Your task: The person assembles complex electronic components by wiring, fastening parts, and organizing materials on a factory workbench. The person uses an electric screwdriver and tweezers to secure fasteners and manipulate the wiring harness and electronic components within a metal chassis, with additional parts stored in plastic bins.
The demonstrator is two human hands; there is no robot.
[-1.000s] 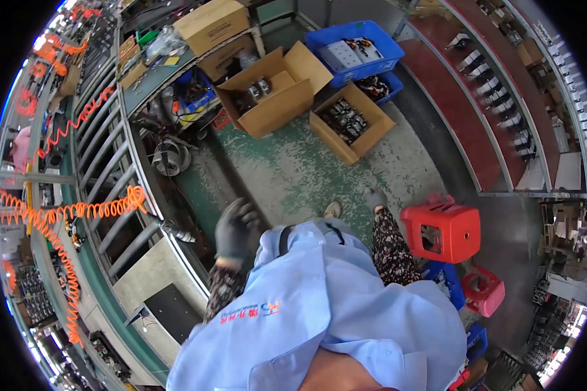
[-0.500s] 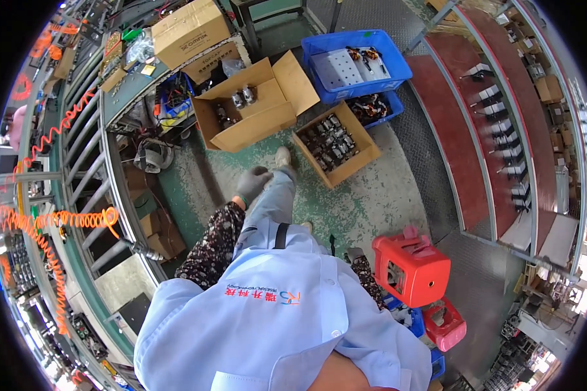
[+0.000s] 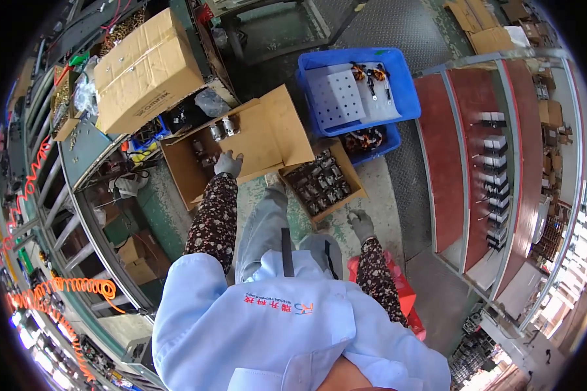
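My left hand (image 3: 228,164), in a grey glove, reaches over the near side of a large open cardboard box (image 3: 267,133). Its fingers are apart and nothing shows in them. Inside that box stand a few silver metal cylinders (image 3: 222,129), with darker parts beside them. My right hand (image 3: 361,225), also gloved, hangs open above the floor. The nearest thing to it is a smaller cardboard box (image 3: 357,193), packed with several silver and dark cylindrical metal parts (image 3: 318,186).
Two blue bins (image 3: 407,85) are stacked behind the small box, with wired parts inside. A red plastic stool (image 3: 404,287) is partly behind my right arm. Red shelves (image 3: 466,163) line the right. A closed carton (image 3: 147,72) sits on the bench at left.
I have come closer to the boxes. My left hand has moved forward from beside my leg to over the large box. My right hand has swung forward past the red stool.
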